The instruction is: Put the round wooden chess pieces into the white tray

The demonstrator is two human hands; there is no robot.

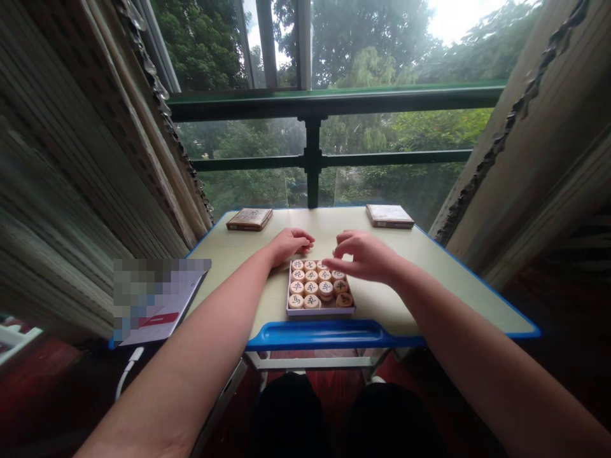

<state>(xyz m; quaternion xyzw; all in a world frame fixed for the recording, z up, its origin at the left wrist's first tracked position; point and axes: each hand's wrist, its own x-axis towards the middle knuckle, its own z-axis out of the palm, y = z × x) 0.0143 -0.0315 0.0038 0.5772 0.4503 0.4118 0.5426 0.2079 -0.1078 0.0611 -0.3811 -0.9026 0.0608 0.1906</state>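
A small white box (321,311) of round wooden chess pieces (311,288) with dark characters sits near the front of the cream desk (429,280). My left hand (289,245) rests at the box's far left corner, fingers curled into a loose fist with nothing visible in them. My right hand (365,256) hovers over the box's far right corner, fingertips pinched together just above the pieces; whether a piece is between them is hidden.
Two flat boxes lie at the desk's far edge, a brown one (249,219) on the left and a pale one (389,215) on the right. A white paper (174,308) hangs over the left edge. A blue tray lip (324,333) runs along the front. Window railing stands behind.
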